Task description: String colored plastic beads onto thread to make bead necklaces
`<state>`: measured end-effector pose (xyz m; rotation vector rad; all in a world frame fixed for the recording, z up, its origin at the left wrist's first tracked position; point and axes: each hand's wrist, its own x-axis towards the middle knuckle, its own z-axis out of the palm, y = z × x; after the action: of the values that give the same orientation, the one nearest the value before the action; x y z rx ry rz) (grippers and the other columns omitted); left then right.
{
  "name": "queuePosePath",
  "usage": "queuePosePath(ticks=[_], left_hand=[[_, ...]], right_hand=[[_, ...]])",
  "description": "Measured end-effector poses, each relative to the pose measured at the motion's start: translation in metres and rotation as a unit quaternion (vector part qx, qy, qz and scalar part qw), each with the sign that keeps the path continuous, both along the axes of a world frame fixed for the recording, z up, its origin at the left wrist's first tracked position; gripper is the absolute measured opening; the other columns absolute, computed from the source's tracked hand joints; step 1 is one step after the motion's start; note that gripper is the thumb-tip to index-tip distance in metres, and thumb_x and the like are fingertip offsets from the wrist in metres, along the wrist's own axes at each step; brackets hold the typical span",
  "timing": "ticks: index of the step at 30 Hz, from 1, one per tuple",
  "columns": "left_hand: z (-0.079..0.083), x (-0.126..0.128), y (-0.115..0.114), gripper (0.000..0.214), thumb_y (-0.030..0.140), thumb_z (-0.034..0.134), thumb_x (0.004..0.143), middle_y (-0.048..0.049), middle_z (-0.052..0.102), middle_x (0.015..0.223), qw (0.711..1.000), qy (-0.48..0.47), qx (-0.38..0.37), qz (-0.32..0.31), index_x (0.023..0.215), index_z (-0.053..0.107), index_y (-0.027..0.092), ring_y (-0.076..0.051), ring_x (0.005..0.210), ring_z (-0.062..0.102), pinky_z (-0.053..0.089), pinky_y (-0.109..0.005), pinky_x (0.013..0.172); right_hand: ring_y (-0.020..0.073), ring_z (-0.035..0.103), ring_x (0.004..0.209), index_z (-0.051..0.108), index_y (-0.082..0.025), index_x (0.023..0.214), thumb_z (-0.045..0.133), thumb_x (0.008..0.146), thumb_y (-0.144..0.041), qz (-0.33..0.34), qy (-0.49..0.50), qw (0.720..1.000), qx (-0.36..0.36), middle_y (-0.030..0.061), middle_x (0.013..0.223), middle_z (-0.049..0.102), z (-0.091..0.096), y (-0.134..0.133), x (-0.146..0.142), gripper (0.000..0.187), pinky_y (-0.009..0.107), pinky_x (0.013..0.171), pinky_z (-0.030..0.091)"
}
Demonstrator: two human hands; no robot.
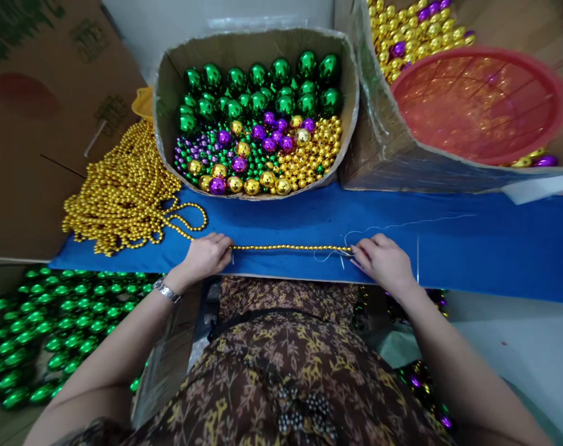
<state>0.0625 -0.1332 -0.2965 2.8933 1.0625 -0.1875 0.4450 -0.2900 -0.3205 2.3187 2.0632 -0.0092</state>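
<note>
A string of small gold beads (290,247) is stretched straight between my hands, just over the front part of the blue table. My left hand (210,254) is closed on its left end, where the string runs on toward a heap of gold bead strands (118,192). At the other end, my right hand (384,263) pinches the string, its fingertips partly hidden. A thin white thread (402,222) curls out near the right fingers and trails to the right across the cloth.
Behind the string stands a cut-down cardboard box (257,40) of green, purple and gold balls. To its right, a larger box holds gold and purple beads and a red plastic basket (480,105). Strands of green beads (67,322) hang or lie below the table at left.
</note>
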Motion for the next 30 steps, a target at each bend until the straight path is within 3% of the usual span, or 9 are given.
queuePosePath(ticks=[5,8,11,14,18,22,25,30], left_hand=[[-0.007,0.022,0.010,0.018,0.023,0.044,0.089,-0.0067,0.066,0.082,1.000,0.006,0.007,0.029,0.092,0.061,0.017,-0.022,0.081,0.059,0.032,-0.030,0.058],[-0.015,0.025,0.013,0.018,0.024,0.044,0.089,-0.0058,0.066,0.082,0.999,0.010,0.006,0.037,0.091,0.060,0.018,-0.022,0.082,0.059,0.032,-0.030,0.059],[-0.021,0.021,0.012,0.017,0.025,0.045,0.089,-0.0054,0.065,0.081,0.999,0.000,0.003,0.039,0.090,0.060,0.019,-0.022,0.082,0.059,0.033,-0.030,0.061],[-0.023,0.018,0.011,0.017,0.026,0.045,0.089,-0.0049,0.065,0.081,0.999,-0.011,-0.004,0.042,0.090,0.060,0.019,-0.022,0.082,0.059,0.034,-0.031,0.062],[-0.026,0.019,0.010,0.018,0.028,0.045,0.090,-0.0046,0.065,0.082,0.998,-0.022,-0.014,0.051,0.089,0.060,0.020,-0.021,0.082,0.059,0.035,-0.031,0.064],[-0.029,0.019,0.009,0.018,0.028,0.044,0.090,-0.0046,0.065,0.081,0.997,-0.031,-0.018,0.061,0.089,0.060,0.020,-0.021,0.083,0.059,0.034,-0.030,0.063],[-0.032,0.018,0.009,0.017,0.028,0.045,0.090,-0.0047,0.064,0.081,0.997,-0.041,-0.020,0.062,0.088,0.060,0.020,-0.021,0.082,0.059,0.034,-0.030,0.062],[-0.031,0.019,0.009,0.017,0.028,0.045,0.089,-0.0043,0.065,0.081,0.996,-0.046,-0.027,0.074,0.089,0.061,0.020,-0.021,0.082,0.060,0.034,-0.030,0.061]], right_hand=[[0.0182,0.059,0.078,0.070,-0.026,0.104,0.045,0.094,-0.034,-0.050,-0.011,0.995,-0.080,0.0068,0.103,0.062,0.017,0.024,0.004,0.028,0.024,0.052,0.033],[0.0193,0.062,0.083,0.060,-0.031,0.124,0.048,0.092,-0.026,-0.001,0.011,0.999,-0.053,0.0055,0.120,0.059,0.025,0.036,-0.013,0.035,0.025,0.055,0.039],[0.0184,0.062,0.093,0.058,-0.029,0.126,0.046,0.095,-0.028,0.102,0.119,0.988,0.014,0.0050,0.123,0.059,0.026,0.053,-0.053,0.033,0.026,0.065,0.046],[0.0169,0.062,0.098,0.061,-0.024,0.121,0.046,0.097,-0.035,0.191,0.217,0.957,0.022,0.0061,0.115,0.063,0.015,0.074,-0.100,0.030,0.025,0.075,0.048],[0.0185,0.060,0.095,0.060,-0.023,0.121,0.054,0.092,-0.046,0.221,0.207,0.953,0.000,0.0071,0.112,0.062,-0.007,0.094,-0.139,0.038,0.026,0.070,0.045],[0.0171,0.056,0.091,0.065,-0.026,0.108,0.049,0.096,-0.039,0.248,0.156,0.956,0.018,0.0046,0.105,0.064,-0.025,0.096,-0.151,0.024,0.026,0.069,0.038],[0.0156,0.053,0.088,0.067,-0.026,0.099,0.040,0.100,-0.029,0.254,0.143,0.956,0.035,0.0041,0.100,0.064,-0.031,0.093,-0.153,0.027,0.027,0.069,0.035],[0.0186,0.050,0.091,0.065,-0.023,0.105,0.048,0.094,-0.051,0.290,0.137,0.946,0.055,0.0065,0.102,0.063,-0.032,0.090,-0.153,0.035,0.028,0.070,0.034]])
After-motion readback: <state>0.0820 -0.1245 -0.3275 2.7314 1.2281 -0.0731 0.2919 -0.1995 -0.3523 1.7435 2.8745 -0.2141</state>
